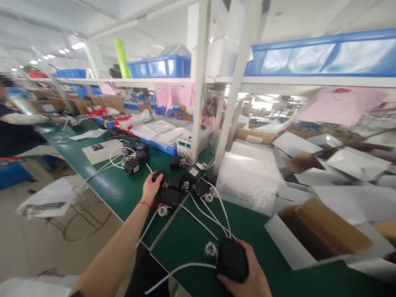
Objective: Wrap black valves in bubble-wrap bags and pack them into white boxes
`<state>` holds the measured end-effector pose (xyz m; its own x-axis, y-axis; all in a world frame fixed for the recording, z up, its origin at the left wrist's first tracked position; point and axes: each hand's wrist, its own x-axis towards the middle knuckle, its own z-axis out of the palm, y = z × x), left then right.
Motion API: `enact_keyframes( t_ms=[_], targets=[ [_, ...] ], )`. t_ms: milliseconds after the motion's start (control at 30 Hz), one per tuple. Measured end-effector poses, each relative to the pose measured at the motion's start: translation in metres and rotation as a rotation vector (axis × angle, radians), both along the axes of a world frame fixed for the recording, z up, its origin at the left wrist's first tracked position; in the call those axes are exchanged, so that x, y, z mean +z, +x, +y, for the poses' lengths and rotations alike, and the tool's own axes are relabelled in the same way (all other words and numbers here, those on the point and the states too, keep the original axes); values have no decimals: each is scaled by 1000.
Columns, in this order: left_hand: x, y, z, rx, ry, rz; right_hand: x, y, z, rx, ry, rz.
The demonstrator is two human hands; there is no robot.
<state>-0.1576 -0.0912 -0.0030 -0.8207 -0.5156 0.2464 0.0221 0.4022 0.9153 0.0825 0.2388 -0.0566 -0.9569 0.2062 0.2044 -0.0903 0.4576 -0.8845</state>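
My right hand [247, 277] is closed round a black valve unit [230, 259] with a metal fitting [210, 250] and a white cable, held low near the table's front edge. My left hand [151, 186] reaches forward across the green table [192, 237] and grips a black unit [159, 175] at the edge of a cluster of similar black units [185, 181] with white cables. A red string circles my left wrist.
An open cardboard box [321, 231] and bubble wrap [247, 177] lie to the right. White shelf posts [201, 82] rise behind the cluster, beside a small power supply [187, 146]. Blue bins sit on the shelf. Another person's sleeve [21, 119] shows at far left.
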Motion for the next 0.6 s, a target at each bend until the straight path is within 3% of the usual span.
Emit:
enact_keyframes(
  t_ms=[133, 167, 233, 333, 433, 500, 600],
  targets=[
    [34, 42, 30, 13, -132, 201, 18, 6, 11, -56, 150, 43],
    [39, 60, 45, -38, -164, 278, 23, 7, 16, -52, 191, 68],
    [42, 99, 79, -311, -246, 446, 33, 8, 27, -45, 272, 128],
    [31, 154, 130, -759, -266, 374, 46, 10, 40, -111, 343, 175],
    [12, 184, 169, -1056, -275, 225, 57, 9, 43, -177, 386, 194],
    [-2, 191, 189, -1150, -290, 154, 62, 6, 42, -188, 428, 219],
    [-18, 187, 213, -1072, -244, 161, 65, -6, 40, -223, 458, 234]
  ],
)
